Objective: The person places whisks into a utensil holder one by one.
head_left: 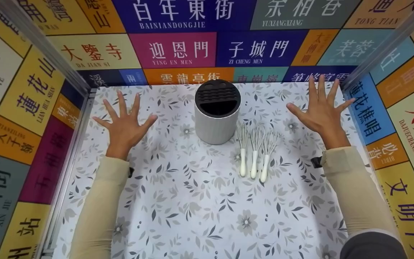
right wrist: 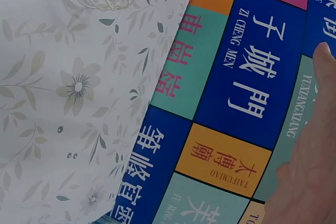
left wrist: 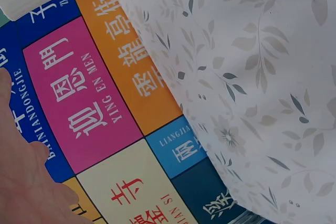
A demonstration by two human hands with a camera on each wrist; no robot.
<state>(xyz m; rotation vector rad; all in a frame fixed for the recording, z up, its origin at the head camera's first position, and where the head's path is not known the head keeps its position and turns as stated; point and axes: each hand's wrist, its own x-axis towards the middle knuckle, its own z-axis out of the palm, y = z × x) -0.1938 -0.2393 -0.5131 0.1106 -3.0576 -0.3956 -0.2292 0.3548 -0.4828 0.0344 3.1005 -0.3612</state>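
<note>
Your left hand (head_left: 125,124) and right hand (head_left: 322,114) spread wide, empty, seemingly a ready step; gripping whisks (head_left: 254,158) beside the holder (head_left: 215,127) would need reaching inward.

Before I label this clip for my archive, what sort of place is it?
Likely a staged booth: lettered panels border a floral tabletop on three sides, and a black-topped holder stands there beside three whisks.

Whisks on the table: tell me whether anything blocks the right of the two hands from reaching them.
Nothing visible does: only patterned tabletop shows between the right hand and the whisks. The container stands on their other side.
</note>
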